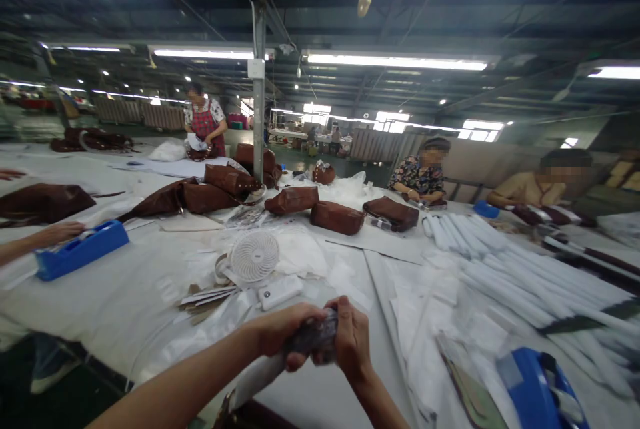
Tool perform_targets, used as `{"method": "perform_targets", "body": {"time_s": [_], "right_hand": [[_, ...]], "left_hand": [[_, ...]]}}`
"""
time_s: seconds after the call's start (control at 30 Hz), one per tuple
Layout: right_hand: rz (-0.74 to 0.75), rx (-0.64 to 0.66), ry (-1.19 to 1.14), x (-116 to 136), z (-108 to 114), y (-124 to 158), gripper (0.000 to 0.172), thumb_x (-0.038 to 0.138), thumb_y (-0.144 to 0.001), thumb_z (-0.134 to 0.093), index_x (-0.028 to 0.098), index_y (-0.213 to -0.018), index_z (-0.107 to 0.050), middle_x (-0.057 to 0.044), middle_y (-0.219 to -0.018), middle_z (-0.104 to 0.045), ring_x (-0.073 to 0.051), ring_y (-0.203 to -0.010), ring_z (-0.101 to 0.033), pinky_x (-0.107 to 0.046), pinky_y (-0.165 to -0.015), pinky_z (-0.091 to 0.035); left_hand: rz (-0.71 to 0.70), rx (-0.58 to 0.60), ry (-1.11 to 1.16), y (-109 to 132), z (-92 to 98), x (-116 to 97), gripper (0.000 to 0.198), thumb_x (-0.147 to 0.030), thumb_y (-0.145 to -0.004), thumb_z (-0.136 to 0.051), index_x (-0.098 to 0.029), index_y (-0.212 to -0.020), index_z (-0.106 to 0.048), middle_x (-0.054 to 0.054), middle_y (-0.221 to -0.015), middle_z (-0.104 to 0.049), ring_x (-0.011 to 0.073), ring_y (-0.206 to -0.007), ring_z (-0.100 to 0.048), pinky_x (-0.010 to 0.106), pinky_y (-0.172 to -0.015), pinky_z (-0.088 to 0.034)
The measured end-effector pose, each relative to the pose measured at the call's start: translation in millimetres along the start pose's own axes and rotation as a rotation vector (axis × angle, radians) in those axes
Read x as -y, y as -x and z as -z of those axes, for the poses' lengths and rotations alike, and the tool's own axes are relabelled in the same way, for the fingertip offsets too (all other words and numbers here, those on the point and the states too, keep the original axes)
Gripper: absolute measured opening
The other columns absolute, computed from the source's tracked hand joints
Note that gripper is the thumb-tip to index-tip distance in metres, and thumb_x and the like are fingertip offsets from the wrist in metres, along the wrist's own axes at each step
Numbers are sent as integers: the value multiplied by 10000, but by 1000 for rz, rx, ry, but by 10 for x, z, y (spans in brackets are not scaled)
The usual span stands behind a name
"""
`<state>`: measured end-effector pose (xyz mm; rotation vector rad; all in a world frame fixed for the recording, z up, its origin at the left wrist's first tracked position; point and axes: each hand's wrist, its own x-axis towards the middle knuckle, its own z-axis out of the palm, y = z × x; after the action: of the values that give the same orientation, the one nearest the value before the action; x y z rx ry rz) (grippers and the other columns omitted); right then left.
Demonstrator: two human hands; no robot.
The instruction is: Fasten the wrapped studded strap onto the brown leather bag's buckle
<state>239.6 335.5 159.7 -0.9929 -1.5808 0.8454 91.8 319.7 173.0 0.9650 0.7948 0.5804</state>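
Note:
My left hand (290,332) and my right hand (352,341) are close together above the near part of the table. Both are closed around a small dark bundle (315,336) that looks wrapped in clear plastic. The fingers hide part of it, and its exact kind cannot be made out. Below my left hand a white wrapped strip (257,379) slants down toward a dark brown leather piece (255,416) at the bottom edge. Just beyond my hands lies a white device (281,292), beside a round white fan (255,256).
Several brown leather bags (337,217) lie across the white table (165,269). White wrapped rolls (510,269) are heaped at right. Blue tape dispensers stand left (83,252) and near right (540,389). A co-worker's hand (63,232) touches the left one. Other people work around the table.

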Motion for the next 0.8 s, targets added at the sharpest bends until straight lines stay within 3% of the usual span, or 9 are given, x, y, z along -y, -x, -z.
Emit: {"method": "perform_targets", "body": {"time_s": [0.2, 0.33, 0.47, 0.6, 0.67, 0.8], "right_hand": [[-55, 39, -111, 58, 52, 92, 509, 568, -925, -342, 185, -677, -566, 22, -446, -515, -122, -363, -481, -221, -361, -325], [-45, 110, -200, 132, 172, 144, 419, 529, -944, -325, 200, -804, -544, 67, -395, -473, -115, -266, -443, -202, -287, -262], [175, 79, 73, 75, 361, 176, 387, 426, -978, -282, 173, -1011, -574, 27, -513, -534, -140, -411, -522, -250, -437, -408], [466, 99, 375, 0, 518, 209, 429, 367, -971, -270, 127, -1264, -471, -87, -778, -651, -223, -693, -609, -373, -700, -487], [579, 119, 461, -8, 574, 214, 493, 375, -961, -284, 97, -1358, -370, -120, -844, -654, -251, -736, -609, -404, -713, -488], [741, 156, 551, 5, 687, 199, 578, 359, -949, -298, 64, -1440, -214, -116, -818, -645, -251, -662, -584, -393, -638, -472]], "left_hand": [[44, 213, -21, -60, 28, -93, 445, -539, -754, -592, -97, -787, -632, 79, -667, -664, 127, -353, -547, 218, -326, -410], [138, 350, -78, -165, -49, -224, 572, -642, -799, -502, -90, -821, -649, 92, -665, -668, 155, -409, -590, 286, -436, -503], [215, 388, -147, -291, -143, -282, 551, -634, -801, -521, -100, -790, -657, 94, -652, -672, 181, -460, -623, 331, -502, -536], [302, 355, -217, -370, -290, -316, 375, -466, -790, -582, -103, -797, -674, 91, -623, -669, 200, -464, -631, 339, -486, -534], [337, 320, -255, -392, -373, -328, 323, -424, -767, -592, -114, -815, -674, 88, -610, -671, 204, -448, -627, 327, -452, -521], [322, 299, -296, -424, -477, -259, 425, -537, -794, -546, -134, -873, -657, 95, -632, -682, 219, -467, -642, 307, -406, -503]]}}
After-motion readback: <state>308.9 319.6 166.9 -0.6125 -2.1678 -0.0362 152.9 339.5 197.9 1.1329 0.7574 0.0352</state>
